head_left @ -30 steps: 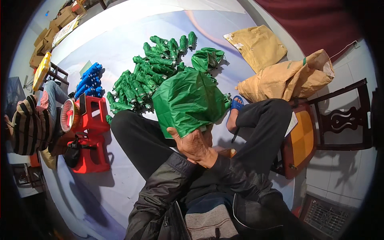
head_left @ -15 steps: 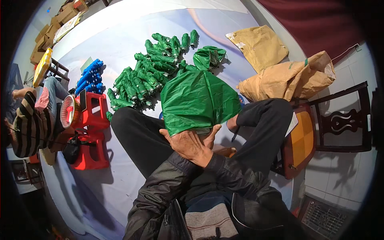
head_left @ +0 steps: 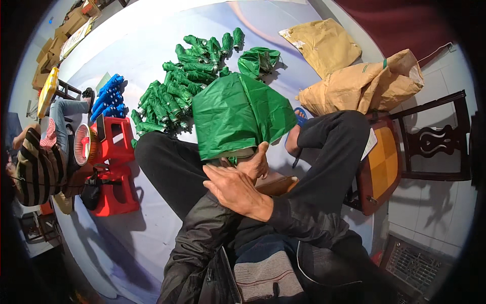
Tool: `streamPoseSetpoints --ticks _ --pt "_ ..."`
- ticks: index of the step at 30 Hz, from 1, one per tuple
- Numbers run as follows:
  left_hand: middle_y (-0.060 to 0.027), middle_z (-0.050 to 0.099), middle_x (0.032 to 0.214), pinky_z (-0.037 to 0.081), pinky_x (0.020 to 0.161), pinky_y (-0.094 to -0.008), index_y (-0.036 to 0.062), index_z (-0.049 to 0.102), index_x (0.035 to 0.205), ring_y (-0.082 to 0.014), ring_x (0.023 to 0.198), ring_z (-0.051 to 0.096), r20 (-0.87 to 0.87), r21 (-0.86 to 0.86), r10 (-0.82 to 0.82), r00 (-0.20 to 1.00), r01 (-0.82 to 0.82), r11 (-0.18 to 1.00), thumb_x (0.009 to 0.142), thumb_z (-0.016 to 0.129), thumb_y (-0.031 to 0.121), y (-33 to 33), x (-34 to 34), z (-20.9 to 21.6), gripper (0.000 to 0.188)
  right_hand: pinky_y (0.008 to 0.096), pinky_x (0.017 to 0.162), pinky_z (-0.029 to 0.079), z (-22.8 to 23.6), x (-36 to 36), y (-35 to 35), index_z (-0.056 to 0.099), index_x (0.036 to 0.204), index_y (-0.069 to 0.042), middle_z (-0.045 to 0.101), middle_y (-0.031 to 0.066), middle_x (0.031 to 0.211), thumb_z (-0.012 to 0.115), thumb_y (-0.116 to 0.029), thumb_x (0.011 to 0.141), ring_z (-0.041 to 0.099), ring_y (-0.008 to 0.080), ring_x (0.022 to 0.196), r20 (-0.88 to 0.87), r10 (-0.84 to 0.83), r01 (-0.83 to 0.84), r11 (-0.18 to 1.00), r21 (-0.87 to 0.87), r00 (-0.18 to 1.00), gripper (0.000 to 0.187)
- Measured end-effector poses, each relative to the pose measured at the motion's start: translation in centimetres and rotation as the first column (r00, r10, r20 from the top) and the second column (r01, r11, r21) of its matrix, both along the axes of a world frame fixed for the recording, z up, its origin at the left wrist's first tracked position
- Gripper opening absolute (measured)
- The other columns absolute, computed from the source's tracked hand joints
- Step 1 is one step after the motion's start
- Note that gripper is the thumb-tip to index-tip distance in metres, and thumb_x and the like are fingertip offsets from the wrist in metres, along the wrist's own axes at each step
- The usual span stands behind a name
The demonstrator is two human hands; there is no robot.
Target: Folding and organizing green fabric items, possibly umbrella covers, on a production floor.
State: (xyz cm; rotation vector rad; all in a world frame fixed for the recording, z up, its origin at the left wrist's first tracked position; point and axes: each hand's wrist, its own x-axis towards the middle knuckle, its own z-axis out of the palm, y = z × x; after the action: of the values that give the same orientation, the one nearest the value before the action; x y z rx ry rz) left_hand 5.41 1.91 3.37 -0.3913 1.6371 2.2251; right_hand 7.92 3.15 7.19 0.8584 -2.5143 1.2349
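1. Your right hand [head_left: 240, 191] is sitting lower than half a second ago, released, fingers loosely extended.
2. Your left hand [head_left: 255, 165] is grasping the green canopy [head_left: 240, 119] at its hem.
3. Thin, glossy, creased, its fabric is flaring just beyond your grip.
4. Slim green bundles [head_left: 167, 100] are lying farther out.

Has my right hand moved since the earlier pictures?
Yes: your right hand has moved back toward your body, farther from the bulky brown paper sack.
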Motion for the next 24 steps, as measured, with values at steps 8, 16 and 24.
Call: streamPoseSetpoints --ticks 8,16,24 --pt "-0.0028 0.048 0.051 0.035 0.038 -0.0295 0.0102 0.056 0.07 -0.0148 0.04 0.045 -0.003 0.06 -0.004 1.0 0.004 0.998 0.093 0.065 0.029 -1.8 1.3 -1.1 0.031 0.0399 0.089 0.051 6.3 -2.6 4.7 0.06 0.117 0.008 0.066 0.0211 0.112 0.062 -0.003 0.088 0.064 0.0378 0.104 -0.15 -0.238 0.217 0.966 -0.142 0.96 0.031" --pt "-0.0029 0.05 0.054 0.037 0.04 -0.0299 0.0091 0.056 0.067 -0.0152 0.043 0.048 -0.002 0.122 -0.097 0.995 0.097 0.988 0.093 0.065 0.029 -1.1 1.8 -2.1 0.034 0.049 0.11 0.036 0.3 -4.8 2.9 0.057 0.117 0.006 0.059 0.0201 0.123 0.068 -0.031 0.085 0.051 0.035 0.125 0.013 0.171 -0.166 0.931 0.325 0.985 0.05" --pt "-0.0031 0.052 0.056 0.039 0.042 -0.0303 0.0081 0.056 0.065 -0.0156 0.047 0.051 0.016 0.181 -0.097 0.995 0.093 0.979 0.093 0.064 0.028 -2.5 -0.8 -3.0 0.036 0.0463 0.098 0.049 1.7 -3.7 3.6 0.064 0.103 0.002 0.069 0.0125 0.094 0.069 -0.02 0.086 0.067 0.0306 0.092 -0.043 0.172 -0.175 0.979 -0.103 0.984 0.028"
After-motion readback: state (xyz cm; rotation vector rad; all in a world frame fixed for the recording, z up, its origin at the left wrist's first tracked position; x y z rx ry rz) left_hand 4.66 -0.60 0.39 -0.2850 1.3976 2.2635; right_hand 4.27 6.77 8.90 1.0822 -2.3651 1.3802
